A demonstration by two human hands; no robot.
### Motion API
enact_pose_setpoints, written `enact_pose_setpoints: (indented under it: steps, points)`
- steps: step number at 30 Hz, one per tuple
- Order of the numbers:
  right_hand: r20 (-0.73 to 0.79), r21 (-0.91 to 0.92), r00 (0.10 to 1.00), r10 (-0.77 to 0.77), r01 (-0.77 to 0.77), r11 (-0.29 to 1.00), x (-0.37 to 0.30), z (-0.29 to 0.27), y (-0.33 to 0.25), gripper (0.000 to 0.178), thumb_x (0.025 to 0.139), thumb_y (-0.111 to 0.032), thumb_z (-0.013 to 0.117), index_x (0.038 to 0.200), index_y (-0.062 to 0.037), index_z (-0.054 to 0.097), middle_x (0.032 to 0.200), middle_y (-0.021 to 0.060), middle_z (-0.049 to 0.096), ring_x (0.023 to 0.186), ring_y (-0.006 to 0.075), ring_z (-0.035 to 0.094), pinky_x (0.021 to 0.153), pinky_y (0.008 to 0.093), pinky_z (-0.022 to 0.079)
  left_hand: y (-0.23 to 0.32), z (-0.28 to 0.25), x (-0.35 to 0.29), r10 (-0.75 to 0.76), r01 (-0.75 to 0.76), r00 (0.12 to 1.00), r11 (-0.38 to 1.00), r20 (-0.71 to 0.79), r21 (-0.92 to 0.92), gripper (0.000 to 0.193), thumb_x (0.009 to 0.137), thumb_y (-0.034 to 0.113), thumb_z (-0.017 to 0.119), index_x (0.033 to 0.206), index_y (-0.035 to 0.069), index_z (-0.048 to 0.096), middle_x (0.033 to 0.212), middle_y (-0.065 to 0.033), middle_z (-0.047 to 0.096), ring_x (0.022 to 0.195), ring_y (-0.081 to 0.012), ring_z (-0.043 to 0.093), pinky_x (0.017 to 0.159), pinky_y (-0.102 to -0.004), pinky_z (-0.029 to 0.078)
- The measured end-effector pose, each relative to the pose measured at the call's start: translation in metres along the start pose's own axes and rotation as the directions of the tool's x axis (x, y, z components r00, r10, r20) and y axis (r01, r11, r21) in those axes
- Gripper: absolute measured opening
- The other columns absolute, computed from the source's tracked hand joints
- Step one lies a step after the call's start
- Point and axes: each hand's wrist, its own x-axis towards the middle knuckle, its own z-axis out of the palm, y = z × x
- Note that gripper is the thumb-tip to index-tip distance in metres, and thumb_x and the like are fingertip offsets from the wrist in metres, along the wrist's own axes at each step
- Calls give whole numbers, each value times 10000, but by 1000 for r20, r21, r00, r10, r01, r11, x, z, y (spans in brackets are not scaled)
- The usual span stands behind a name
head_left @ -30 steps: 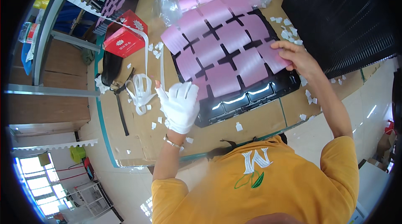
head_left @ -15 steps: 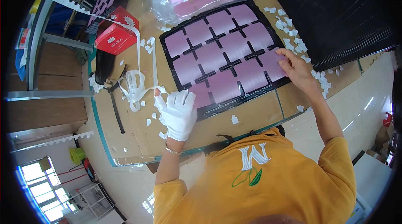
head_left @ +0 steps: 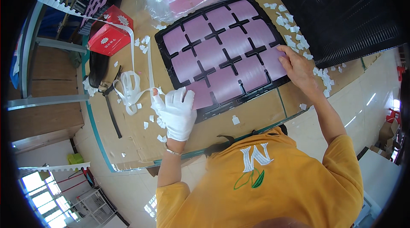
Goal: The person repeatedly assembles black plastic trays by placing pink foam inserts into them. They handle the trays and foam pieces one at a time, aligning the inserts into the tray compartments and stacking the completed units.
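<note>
A black tray holds rows of smooth pink pieces, with black cross-shaped dividers between them. At its near left corner my left hand, in a white glove with a bare thumb tip, rests with fingers spread against the corner pink piece. A narrow white strip runs down to the thumb; whether the thumb touches it I cannot tell. At the right edge, my bare right hand has thumb and forefinger closed on the edge of the right-hand pink piece; the other fingers are curled underneath and partly hidden.
Clear plastic wrap with more pink pieces lies behind the tray. A red box and a tangle of white strip are to the left. White paper scraps litter the cardboard-covered table. A large black ribbed panel stands at right.
The view has shifted slightly, so the table and things on it appear a little farther left. My left fingers have spread somewhat. My right hand keeps its place at the tray's right edge.
</note>
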Motion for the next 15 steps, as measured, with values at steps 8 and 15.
enact_pose_setpoints:
  steps: [8,15]
  points:
    - [-28,-82,999,-19,17,996,-2,0,0,340,941,-210,561,1267,-117,540,1078,182,677,956,341,663,854,422,502,1,2,-1,13,-13,1000,999,3,31,306,635,18,684,900,169,657,942,-6,596,918,-203,580,1115,-609,239]
    - [27,-114,999,34,-31,993,-1,-3,-6,354,939,-214,558,1279,-121,528,1097,177,675,962,346,661,858,423,500,2,5,-3,-3,2,1000,997,20,81,282,661,21,685,897,175,656,941,2,593,912,-197,581,1108,-605,259]
